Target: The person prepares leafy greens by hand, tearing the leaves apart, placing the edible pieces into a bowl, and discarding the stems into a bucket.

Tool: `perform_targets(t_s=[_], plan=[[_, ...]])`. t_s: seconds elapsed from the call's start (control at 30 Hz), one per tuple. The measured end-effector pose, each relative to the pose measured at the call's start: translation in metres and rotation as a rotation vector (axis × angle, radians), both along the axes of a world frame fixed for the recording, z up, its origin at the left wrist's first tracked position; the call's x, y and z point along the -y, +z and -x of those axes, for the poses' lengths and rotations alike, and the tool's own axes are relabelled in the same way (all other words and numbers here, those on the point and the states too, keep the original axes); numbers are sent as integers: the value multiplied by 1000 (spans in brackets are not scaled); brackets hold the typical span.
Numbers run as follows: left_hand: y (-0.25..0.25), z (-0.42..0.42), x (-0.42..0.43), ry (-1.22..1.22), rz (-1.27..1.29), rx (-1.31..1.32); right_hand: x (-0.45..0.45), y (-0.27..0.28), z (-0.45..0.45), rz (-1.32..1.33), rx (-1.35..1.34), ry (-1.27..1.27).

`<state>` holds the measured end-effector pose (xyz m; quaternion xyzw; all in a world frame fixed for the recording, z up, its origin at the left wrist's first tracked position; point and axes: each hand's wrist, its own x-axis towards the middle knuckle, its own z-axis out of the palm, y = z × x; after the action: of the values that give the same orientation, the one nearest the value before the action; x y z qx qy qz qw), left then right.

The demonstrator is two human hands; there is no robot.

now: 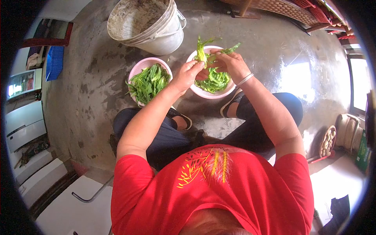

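Note:
Over the right-hand pink basket [212, 94], both hands work on leafy greens. My left hand [190, 75] is closed, pinching an upright pale-green leafy vegetable stalk [201, 51] between thumb and fingers. Close beside it, my right hand [232, 65], with a bangle on the wrist, has its fingers closed on a green leaf [230, 49] that sticks out past the fingertips. Loose green leaves [216, 81] lie in the basket beneath my hands. To the left stands a second pink basket [138, 67], heaped with darker green leaves [149, 83].
A stained white bucket [166, 41] with a wire handle stands behind the left basket. My shoes [230, 105] are close to the baskets on the wet-looking concrete floor [92, 113]. A woven piece of furniture [274, 11] is at the back right, and a bent metal rod [88, 199] lies lower left.

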<state>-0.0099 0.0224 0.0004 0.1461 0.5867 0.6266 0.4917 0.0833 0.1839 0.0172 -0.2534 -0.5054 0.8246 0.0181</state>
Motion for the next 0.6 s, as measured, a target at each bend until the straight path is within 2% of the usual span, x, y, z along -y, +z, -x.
perform_targets(t_s=[0.13, 0.23, 0.33, 0.37, 0.47, 0.53, 0.6], plan=[[-3, 2, 4, -13, 9, 77, -1, -7, -1, -281, -28, 72], [-5, 1, 5, -83, 91, 21, 0, -12, 0, -425, -89, 226], [-6, -2, 6, -190, 133, -95, 9, -12, -2, -471, -140, 223], [-6, -2, 6, -222, 155, -162, 8, -21, -2, -683, -192, 204], [-4, -1, 8, -310, 155, -432, 9, -20, -3, -646, -83, 256], [-2, 0, 8, -356, 63, -704, 7, -23, -2, -437, -57, 227], [1, -1, 6, -299, 17, -591, 8, -17, -2, -224, -9, 150]])
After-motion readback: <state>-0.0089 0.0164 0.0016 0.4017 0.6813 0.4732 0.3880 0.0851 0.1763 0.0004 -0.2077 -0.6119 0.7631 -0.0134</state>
